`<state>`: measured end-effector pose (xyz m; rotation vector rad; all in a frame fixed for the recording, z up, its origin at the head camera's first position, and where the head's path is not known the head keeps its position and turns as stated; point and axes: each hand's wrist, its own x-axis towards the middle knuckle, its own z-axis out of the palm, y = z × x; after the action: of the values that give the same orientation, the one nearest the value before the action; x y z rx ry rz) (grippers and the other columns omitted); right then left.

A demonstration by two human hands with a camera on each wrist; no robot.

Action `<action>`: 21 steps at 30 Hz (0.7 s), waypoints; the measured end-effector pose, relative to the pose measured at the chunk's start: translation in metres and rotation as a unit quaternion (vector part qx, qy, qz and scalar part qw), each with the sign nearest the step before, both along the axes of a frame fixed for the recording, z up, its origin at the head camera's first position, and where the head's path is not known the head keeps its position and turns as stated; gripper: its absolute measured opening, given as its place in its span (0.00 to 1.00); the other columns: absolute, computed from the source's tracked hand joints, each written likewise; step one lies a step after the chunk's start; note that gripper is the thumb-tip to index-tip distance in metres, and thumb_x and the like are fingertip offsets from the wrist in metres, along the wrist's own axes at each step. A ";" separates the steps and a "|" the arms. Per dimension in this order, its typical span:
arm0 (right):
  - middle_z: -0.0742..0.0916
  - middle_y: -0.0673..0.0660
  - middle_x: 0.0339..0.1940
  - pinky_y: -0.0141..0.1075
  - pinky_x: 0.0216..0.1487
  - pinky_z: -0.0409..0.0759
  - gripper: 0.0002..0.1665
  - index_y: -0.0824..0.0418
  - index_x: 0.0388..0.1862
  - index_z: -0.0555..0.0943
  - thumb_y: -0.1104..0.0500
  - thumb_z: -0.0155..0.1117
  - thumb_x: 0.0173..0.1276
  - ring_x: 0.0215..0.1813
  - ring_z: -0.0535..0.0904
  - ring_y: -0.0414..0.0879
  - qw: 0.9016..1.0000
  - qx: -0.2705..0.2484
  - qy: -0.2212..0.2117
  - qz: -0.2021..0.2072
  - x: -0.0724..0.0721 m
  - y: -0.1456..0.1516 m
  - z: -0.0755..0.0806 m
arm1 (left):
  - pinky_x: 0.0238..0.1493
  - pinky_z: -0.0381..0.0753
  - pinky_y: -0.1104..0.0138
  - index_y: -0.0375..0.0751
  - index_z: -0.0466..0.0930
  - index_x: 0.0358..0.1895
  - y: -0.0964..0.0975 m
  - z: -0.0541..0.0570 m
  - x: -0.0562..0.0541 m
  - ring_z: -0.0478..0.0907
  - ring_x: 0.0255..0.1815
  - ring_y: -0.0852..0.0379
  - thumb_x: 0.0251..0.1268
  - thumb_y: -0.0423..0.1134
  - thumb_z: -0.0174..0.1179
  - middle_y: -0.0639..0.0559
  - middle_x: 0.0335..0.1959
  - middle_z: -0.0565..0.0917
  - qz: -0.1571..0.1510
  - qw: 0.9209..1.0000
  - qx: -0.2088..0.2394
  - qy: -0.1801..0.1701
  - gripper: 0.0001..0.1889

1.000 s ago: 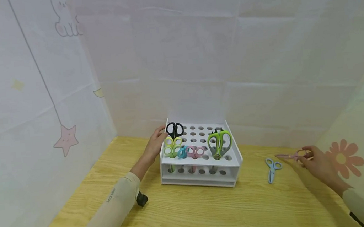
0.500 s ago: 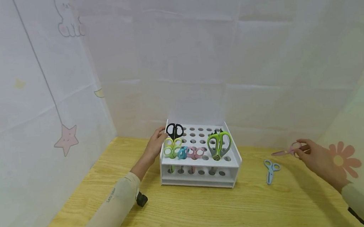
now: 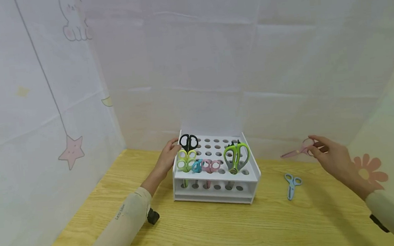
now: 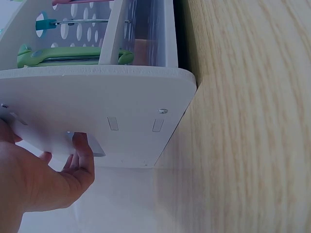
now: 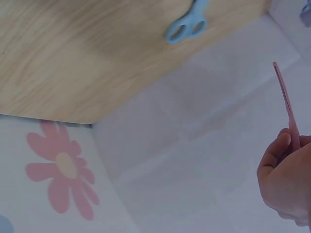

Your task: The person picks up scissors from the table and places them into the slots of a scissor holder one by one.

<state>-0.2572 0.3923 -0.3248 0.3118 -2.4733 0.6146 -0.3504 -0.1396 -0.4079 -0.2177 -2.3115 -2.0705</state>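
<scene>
My left hand (image 3: 167, 156) holds the left side panel of a white scissor rack (image 3: 252, 159). In the left wrist view a finger hooks into a cutout in that panel (image 4: 131, 97). On the far right my right hand (image 3: 333, 160) pinches pink scissors (image 3: 294, 153) by the handle loops, raised off the table, blades pointing left. The right wrist view shows these pink scissors (image 5: 286, 104) edge-on. Below them, light-blue scissors (image 3: 291, 186) lie on the table. The rack holds black scissors (image 3: 189, 142), large green scissors (image 3: 235, 158) and several small coloured pairs.
The wood table (image 3: 205, 230) ends against a pale curtain (image 3: 206, 60) behind, with further curtain on both sides. A pink flower (image 3: 369, 173) is printed on the right one. The rack's top plate has rows of round holes.
The right hand has lifted the pink scissors off the table, up and to the left. The left hand stays at the rack, and the light-blue scissors remain lying there.
</scene>
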 end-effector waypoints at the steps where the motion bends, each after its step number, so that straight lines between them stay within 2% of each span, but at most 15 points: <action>1: 0.86 0.69 0.44 0.30 0.23 0.76 0.24 0.64 0.69 0.77 0.61 0.62 0.77 0.37 0.80 0.35 1.000 -0.004 0.004 0.004 0.000 -0.004 0.003 | 0.62 0.72 0.49 0.52 0.64 0.76 0.000 0.000 0.000 0.73 0.62 0.42 0.77 0.52 0.52 0.40 0.67 0.72 0.000 1.000 0.000 -0.001 0.29; 3: 0.86 0.68 0.45 0.28 0.24 0.75 0.24 0.62 0.70 0.77 0.60 0.62 0.77 0.36 0.75 0.25 1.000 -0.009 0.008 0.009 0.000 -0.012 0.010 | 0.62 0.72 0.49 0.52 0.64 0.76 -0.001 -0.001 0.000 0.73 0.62 0.42 0.77 0.52 0.51 0.40 0.67 0.73 0.001 1.000 0.000 -0.001 0.28; 6: 0.85 0.67 0.47 0.28 0.24 0.74 0.25 0.59 0.72 0.75 0.58 0.61 0.78 0.36 0.74 0.22 1.000 -0.023 0.004 0.018 0.001 -0.026 0.022 | 0.61 0.73 0.49 0.52 0.65 0.76 -0.001 0.000 0.001 0.74 0.61 0.43 0.77 0.52 0.52 0.40 0.65 0.73 0.004 1.000 0.000 0.000 0.28; 10: 0.85 0.64 0.48 0.27 0.26 0.73 0.26 0.55 0.73 0.76 0.56 0.63 0.78 0.36 0.79 0.27 0.997 -0.060 0.004 0.040 0.001 -0.046 0.035 | 0.60 0.74 0.50 0.52 0.65 0.76 -0.002 0.002 0.002 0.75 0.59 0.43 0.76 0.53 0.52 0.40 0.64 0.74 0.007 1.000 0.002 0.002 0.28; 14: 0.86 0.62 0.47 0.26 0.28 0.75 0.25 0.53 0.71 0.77 0.59 0.64 0.77 0.36 0.82 0.34 0.993 -0.091 0.001 0.073 -0.001 -0.065 0.040 | 0.60 0.74 0.50 0.52 0.65 0.76 -0.002 0.003 0.001 0.75 0.59 0.43 0.76 0.52 0.53 0.40 0.64 0.74 0.006 1.000 0.003 0.005 0.28; 17: 0.86 0.61 0.46 0.28 0.29 0.76 0.24 0.53 0.71 0.78 0.60 0.63 0.77 0.36 0.84 0.39 0.991 -0.089 -0.004 0.097 -0.002 -0.078 0.042 | 0.60 0.74 0.50 0.50 0.65 0.76 -0.001 0.004 0.002 0.75 0.59 0.42 0.77 0.51 0.52 0.39 0.64 0.74 0.003 1.000 0.005 0.004 0.28; 21: 0.86 0.61 0.48 0.29 0.30 0.77 0.24 0.54 0.71 0.78 0.61 0.62 0.78 0.37 0.83 0.42 0.988 -0.079 -0.017 0.131 -0.005 -0.092 0.042 | 0.59 0.75 0.50 0.49 0.64 0.77 0.000 0.004 0.002 0.75 0.59 0.43 0.77 0.52 0.52 0.39 0.65 0.73 0.001 1.000 0.004 -0.001 0.30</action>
<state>-0.2625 0.3002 -0.2825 0.5742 -2.4158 0.9274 -0.3483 -0.1394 -0.4034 -0.2135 -2.3022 -2.0801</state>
